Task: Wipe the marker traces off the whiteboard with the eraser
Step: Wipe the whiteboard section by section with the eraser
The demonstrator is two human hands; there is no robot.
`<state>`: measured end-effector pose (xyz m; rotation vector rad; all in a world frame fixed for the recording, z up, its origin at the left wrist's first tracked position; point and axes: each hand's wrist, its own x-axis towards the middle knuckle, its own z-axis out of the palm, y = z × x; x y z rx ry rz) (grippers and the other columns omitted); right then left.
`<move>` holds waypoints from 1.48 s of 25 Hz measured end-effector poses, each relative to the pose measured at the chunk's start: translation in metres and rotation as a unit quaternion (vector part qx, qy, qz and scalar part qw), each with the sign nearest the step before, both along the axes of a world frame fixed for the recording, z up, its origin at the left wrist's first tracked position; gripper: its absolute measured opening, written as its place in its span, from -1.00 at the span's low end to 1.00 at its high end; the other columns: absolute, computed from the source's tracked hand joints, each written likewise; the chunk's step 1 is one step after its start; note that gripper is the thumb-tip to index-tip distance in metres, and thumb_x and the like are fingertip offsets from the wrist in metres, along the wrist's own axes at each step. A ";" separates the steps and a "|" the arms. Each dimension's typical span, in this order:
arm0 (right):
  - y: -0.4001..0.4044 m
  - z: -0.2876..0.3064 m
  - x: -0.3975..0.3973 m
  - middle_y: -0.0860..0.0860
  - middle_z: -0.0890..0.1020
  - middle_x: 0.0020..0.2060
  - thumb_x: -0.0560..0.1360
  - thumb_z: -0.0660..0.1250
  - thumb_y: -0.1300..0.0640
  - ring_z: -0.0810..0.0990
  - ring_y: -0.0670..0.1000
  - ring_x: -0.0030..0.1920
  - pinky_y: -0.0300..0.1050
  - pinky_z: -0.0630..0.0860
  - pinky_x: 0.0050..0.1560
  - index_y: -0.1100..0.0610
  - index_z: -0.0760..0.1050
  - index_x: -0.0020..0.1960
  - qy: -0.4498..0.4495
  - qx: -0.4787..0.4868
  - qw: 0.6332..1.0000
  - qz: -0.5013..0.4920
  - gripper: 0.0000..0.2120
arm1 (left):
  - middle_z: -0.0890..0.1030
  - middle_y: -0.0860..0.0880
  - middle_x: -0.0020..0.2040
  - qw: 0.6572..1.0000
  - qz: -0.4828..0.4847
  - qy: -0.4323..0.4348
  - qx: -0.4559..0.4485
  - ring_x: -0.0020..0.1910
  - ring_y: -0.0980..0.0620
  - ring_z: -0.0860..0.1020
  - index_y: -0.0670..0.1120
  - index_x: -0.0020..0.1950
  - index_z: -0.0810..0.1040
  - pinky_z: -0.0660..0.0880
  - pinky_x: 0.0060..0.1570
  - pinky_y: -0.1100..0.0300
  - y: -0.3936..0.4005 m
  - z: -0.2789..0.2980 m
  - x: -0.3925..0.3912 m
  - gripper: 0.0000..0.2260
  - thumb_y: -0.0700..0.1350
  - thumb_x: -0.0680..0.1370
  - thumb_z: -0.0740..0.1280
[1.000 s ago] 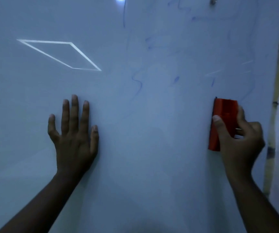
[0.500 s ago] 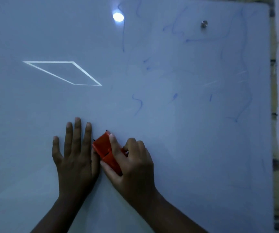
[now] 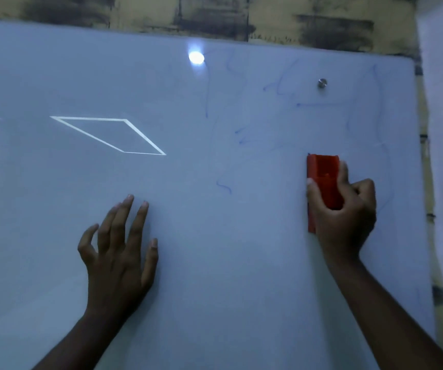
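The red eraser (image 3: 323, 182) stands upright against the whiteboard (image 3: 215, 263) toward its right side, the right hand (image 3: 345, 209) with its grip wrapped round it. Faint blue marker traces (image 3: 224, 186) remain left of and above it, seemingly down the right edge too, so much is left. The left hand (image 3: 118, 252) rests spread on the board.

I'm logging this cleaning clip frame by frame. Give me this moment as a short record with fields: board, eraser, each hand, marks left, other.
board: whiteboard, upright on a stained yellowish wall
eraser: red eraser, upright against the board, right part
right hand: right hand grips the eraser, thumb on its left edge
left hand: left hand lies on the board, fingers straight and spread, holding nothing
marks left: faint blue marker traces above and left of the eraser
other: metal stud; lamp glare; bright four-sided reflection
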<state>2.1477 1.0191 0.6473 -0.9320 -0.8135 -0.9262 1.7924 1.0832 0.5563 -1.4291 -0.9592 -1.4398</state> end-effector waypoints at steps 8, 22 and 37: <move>0.024 -0.029 -0.160 0.13 0.50 -0.16 0.50 0.37 -0.15 0.48 0.20 -0.16 0.05 0.37 -0.15 0.10 0.49 0.49 -0.268 -0.053 0.961 -0.035 -0.37 | 0.07 -0.12 0.75 1.000 -0.011 -0.020 0.013 0.73 -0.12 0.06 -0.10 0.74 0.15 0.04 0.59 -0.33 0.020 0.074 -0.013 -0.41 0.05 0.72 0.07; 0.007 0.087 0.005 0.08 0.41 -0.17 0.51 0.37 -0.20 0.48 0.14 -0.22 0.23 0.56 -0.11 0.06 0.51 0.47 -0.059 0.018 0.997 -0.055 -0.40 | 0.08 -0.16 0.75 0.999 -0.027 -0.033 0.034 0.73 -0.13 0.08 -0.12 0.74 0.15 0.02 0.62 -0.31 0.011 0.096 -0.016 -0.38 0.03 0.67 0.08; 0.035 0.094 -0.190 0.06 0.51 -0.10 0.54 0.26 -0.27 0.47 0.08 -0.13 -0.03 0.35 -0.14 0.05 0.50 0.47 -0.305 -0.032 0.949 -0.070 -0.38 | 0.10 -0.16 0.74 0.998 0.013 0.027 0.052 0.72 -0.14 0.10 -0.16 0.73 0.13 0.13 0.60 -0.37 0.032 0.153 -0.013 -0.39 0.05 0.70 0.02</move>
